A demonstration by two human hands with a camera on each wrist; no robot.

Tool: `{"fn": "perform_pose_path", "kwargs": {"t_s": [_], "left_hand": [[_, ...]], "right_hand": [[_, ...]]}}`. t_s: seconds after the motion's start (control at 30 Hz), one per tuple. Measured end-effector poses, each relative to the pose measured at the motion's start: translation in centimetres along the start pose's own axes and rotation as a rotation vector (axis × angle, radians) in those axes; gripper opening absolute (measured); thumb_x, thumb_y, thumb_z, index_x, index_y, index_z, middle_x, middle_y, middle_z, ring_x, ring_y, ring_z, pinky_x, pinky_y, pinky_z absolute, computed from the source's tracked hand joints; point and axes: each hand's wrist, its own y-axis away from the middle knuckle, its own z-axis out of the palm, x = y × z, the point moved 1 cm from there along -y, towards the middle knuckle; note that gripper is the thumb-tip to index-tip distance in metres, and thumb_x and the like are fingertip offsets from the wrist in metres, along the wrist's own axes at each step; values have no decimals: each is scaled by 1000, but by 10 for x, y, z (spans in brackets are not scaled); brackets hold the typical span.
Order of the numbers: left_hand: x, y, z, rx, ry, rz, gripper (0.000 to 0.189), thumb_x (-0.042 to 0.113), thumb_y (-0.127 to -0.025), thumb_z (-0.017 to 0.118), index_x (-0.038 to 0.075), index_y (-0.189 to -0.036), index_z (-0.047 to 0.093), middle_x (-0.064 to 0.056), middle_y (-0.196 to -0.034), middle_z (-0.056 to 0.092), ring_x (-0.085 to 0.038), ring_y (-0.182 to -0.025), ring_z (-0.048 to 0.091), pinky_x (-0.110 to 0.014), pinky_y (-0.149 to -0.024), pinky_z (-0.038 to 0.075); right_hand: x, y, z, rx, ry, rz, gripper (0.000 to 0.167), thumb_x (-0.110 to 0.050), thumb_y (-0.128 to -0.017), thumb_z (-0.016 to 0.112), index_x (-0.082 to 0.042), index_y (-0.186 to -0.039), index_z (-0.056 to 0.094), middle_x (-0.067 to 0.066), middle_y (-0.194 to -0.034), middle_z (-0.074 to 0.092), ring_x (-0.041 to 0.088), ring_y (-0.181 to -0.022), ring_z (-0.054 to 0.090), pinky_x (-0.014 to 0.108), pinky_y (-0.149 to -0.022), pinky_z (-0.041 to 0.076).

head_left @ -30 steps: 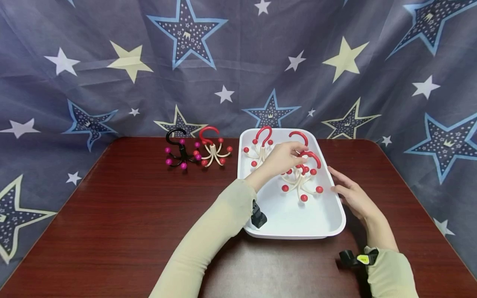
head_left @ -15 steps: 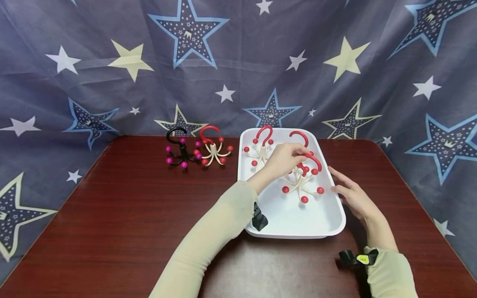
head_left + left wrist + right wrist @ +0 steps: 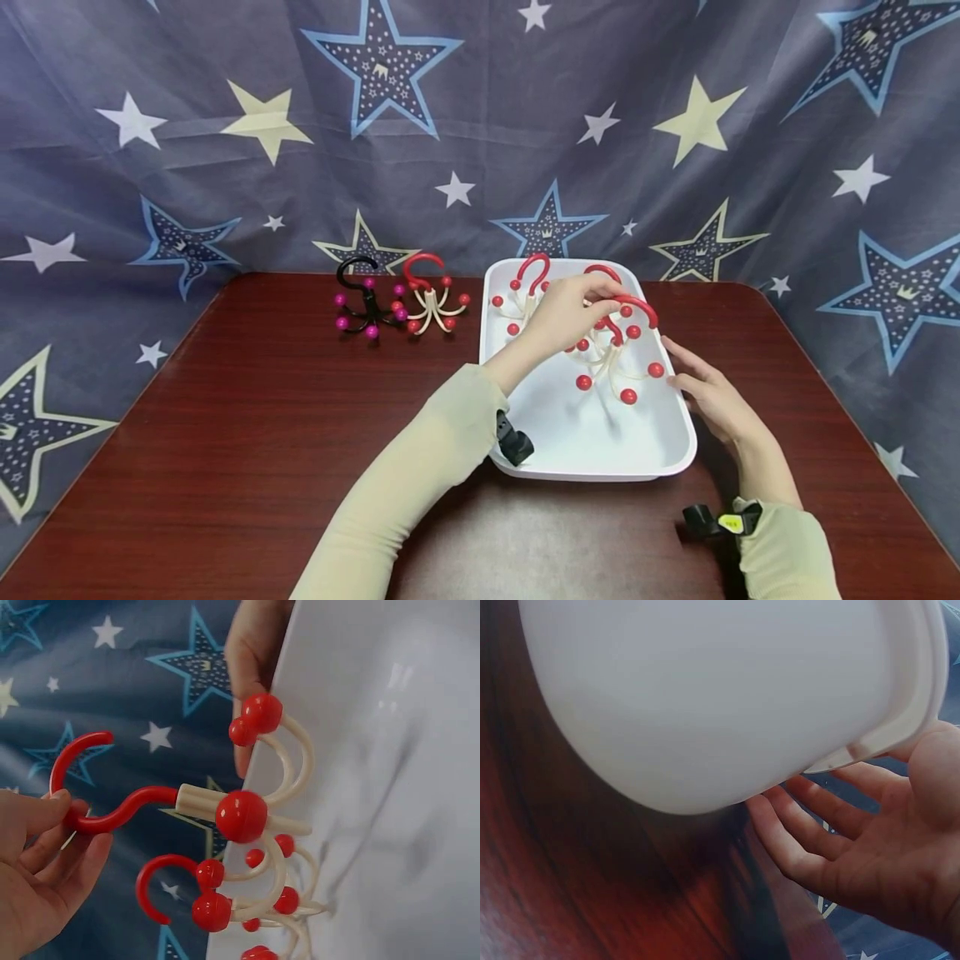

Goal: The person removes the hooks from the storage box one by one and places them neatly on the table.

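Note:
My left hand [image 3: 564, 317] pinches the curved red hook end of a claw-shaped hanging hook [image 3: 241, 817] with cream prongs and red ball tips. The hanging hook is tilted over the white tray [image 3: 592, 442], and its shadow falls on the tray floor. Behind it in the tray are two more red-and-cream hooks: one at the back left [image 3: 533, 271], and another at the back right [image 3: 604, 271], partly hidden by the left hand. My right hand [image 3: 712, 400] rests against the tray's right side. In the right wrist view its extended fingers [image 3: 787, 840] touch the outer wall under the rim.
Left of the tray, a black hanging hook with magenta balls [image 3: 371, 308] stands beside a red-and-cream one [image 3: 431, 310] at the back of the brown table [image 3: 262, 433]. A star-patterned cloth [image 3: 480, 142] hangs behind the table edge.
My left hand has raised the red-and-cream hanging hook slightly and shifted it right; its lower prongs now sit above a shadow. The right hand and the tray have stayed in place.

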Motion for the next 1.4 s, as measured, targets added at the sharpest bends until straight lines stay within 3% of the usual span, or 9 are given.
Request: {"fn": "perform_pose_path", "kwargs": {"t_s": [0.4, 0.73, 1.4], "left_hand": [[-2, 8, -31, 78, 87, 1, 20, 19, -83, 66, 16, -103, 69, 4, -94, 69, -2, -78, 61, -17, -63, 47], [-9, 20, -58, 160, 97, -11, 19, 20, -85, 65, 17, -103, 69, 4, -91, 68, -5, -79, 60, -21, -63, 48], [-30, 47, -96, 309, 193, -36, 20, 18, -83, 66, 13, -102, 69, -3, -89, 69, -9, -75, 60, -24, -66, 48]], "right_hand": [[1, -1, 1, -4, -11, -33, 59, -14, -93, 44, -13, -146, 16, 24, -142, 25, -1, -90, 54, 26, -74, 50], [0, 0, 1, -15, -29, -47, 60, -12, -93, 45, -13, -146, 16, 24, -141, 25, -1, -91, 53, 27, -74, 50], [1, 1, 1, -11, -23, -36, 60, -13, -93, 45, -13, -146, 17, 24, -140, 26, 1, -92, 54, 29, -75, 50]]}}
